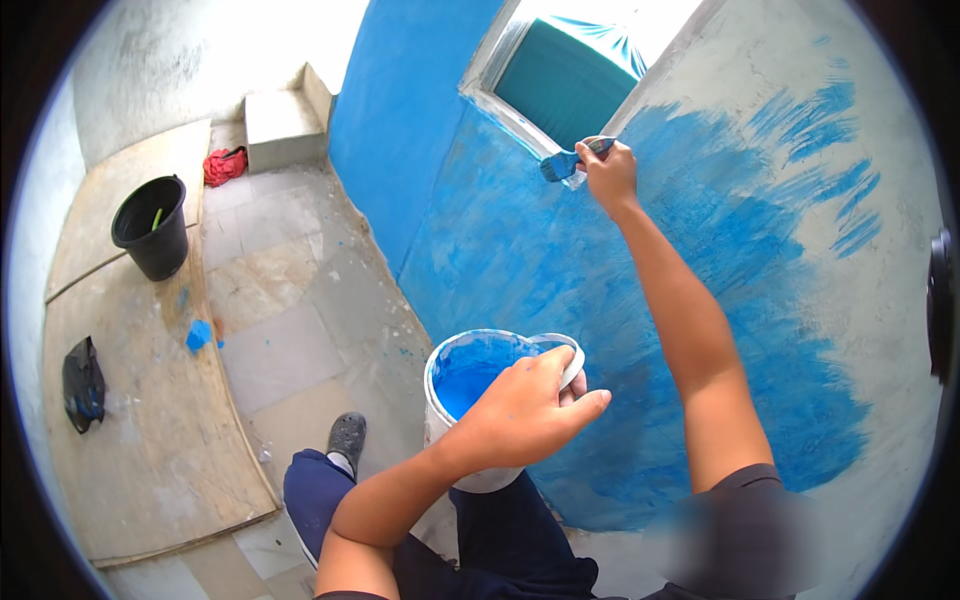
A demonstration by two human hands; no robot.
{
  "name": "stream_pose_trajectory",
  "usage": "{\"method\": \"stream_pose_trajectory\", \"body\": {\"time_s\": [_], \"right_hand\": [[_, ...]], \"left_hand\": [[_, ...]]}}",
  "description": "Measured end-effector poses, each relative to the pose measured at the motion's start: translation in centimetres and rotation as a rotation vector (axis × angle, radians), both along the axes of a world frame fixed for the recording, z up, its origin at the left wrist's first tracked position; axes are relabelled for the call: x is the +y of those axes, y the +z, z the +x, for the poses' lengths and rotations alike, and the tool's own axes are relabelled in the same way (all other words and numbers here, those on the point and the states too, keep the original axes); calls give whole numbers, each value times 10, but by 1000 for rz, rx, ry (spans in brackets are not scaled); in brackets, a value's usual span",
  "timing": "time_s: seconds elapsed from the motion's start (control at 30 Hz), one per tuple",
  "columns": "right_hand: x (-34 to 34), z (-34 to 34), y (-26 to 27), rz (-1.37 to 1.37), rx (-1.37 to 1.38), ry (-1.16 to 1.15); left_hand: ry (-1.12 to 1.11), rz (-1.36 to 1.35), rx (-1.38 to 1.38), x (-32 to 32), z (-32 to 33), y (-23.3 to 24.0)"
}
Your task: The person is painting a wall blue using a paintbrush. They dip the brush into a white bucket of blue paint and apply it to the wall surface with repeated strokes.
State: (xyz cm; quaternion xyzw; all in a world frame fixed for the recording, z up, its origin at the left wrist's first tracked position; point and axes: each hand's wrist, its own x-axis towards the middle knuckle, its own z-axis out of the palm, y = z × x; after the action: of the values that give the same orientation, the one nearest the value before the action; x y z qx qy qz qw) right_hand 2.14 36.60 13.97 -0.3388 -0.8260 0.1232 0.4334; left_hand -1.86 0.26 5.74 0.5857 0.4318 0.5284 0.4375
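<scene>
My right hand (611,174) is raised to the wall beneath the window frame (506,124), its fingers closed on a paintbrush (559,166). The brush's bristles are blue and lie near the frame's lower corner. Lower down, my left hand (517,409) grips the rim and handle of a white plastic bucket (484,480), held before my body. Blue paint (469,382) shows inside it and coats its inner wall. The wall (525,277) beside me carries streaky blue paint, with bare grey plaster (847,300) towards the right.
A black bucket (161,251) holding a green item stands on a plywood sheet (150,465), near a black plastic bag (84,386) and a blue paint spill (199,336). A red cloth (224,166) lies beside a concrete block (281,124). Tiles (285,349) cover the floor.
</scene>
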Motion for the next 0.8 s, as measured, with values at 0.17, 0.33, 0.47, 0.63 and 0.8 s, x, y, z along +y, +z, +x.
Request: {"method": "stream_pose_trajectory", "body": {"time_s": [0.17, 0.33, 0.47, 0.63, 0.8], "right_hand": [[-1, 1, -4, 389, -335, -2], [-42, -21, 13, 211, -243, 32], [-12, -4, 4, 261, -364, -92], [-30, 6, -28, 753, -405, 139], [-38, 40, -128, 773, -925, 219]], "left_hand": [[11, -4, -21, 0, 0, -2], [7, -17, 5, 0, -4, -3], [3, 0, 6, 2, -1, 1], [-2, -27, -9, 2, -4, -2], [25, 24, -23, -2, -4, -3]]}}
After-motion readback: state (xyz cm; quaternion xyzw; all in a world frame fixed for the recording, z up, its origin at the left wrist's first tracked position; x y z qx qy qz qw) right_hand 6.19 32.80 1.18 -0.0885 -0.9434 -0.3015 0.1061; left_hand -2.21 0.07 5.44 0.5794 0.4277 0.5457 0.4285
